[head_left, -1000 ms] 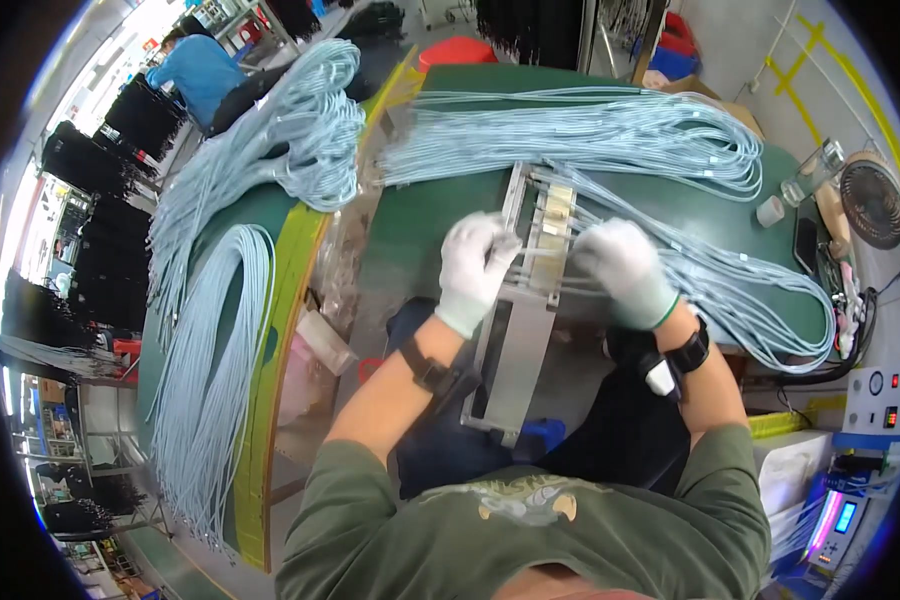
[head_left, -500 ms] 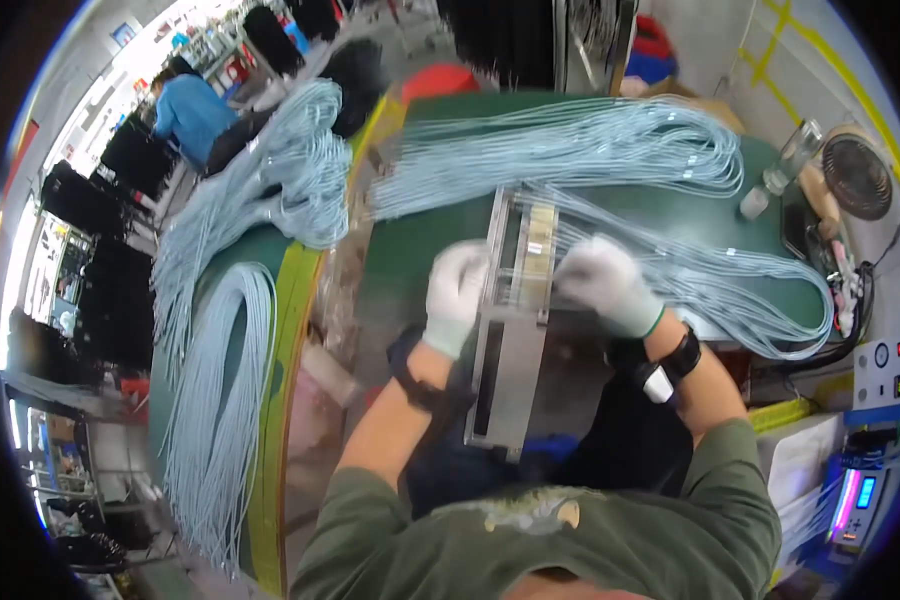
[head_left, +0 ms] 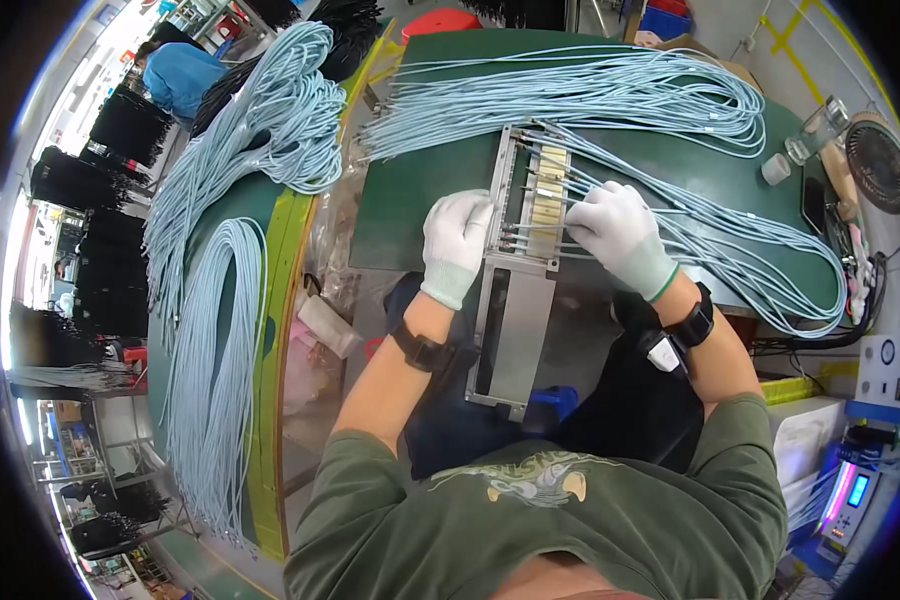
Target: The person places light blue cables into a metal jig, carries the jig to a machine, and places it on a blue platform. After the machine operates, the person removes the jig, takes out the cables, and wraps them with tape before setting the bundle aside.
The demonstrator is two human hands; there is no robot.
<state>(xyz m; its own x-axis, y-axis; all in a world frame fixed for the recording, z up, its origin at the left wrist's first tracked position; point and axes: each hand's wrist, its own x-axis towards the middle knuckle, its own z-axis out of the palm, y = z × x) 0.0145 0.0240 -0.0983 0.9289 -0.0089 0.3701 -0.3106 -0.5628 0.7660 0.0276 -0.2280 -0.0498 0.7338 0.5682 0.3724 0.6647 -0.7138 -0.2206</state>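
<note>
A long metal fixture [head_left: 522, 335] lies in front of me, its far end over the green table [head_left: 400, 225]. Along its far part run a slotted rail and brass-coloured blocks [head_left: 547, 212], with several light-blue cable ends lying across them. My left hand [head_left: 458, 240], in a white glove, is closed against the rail's left side; whatever its fingers hold is hidden. Beside the blocks' right edge, my gloved right hand [head_left: 615, 228] is closed in a pinch on a light-blue cable. The cables [head_left: 770, 240] loop away to the right over the table.
Another bundle of light-blue cables [head_left: 590, 95] lies across the table's far side. More bundles [head_left: 220, 330] cover the left bench, edged with yellow tape [head_left: 282, 300]. A glass jar [head_left: 818, 130], a phone [head_left: 813, 204] and a fan [head_left: 878, 165] stand at right. A person in blue [head_left: 178, 78] is far left.
The whole view has shifted, so table and fixture sit higher in the picture. Both hands stay at the fixture; the right one has moved slightly nearer its near end.
</note>
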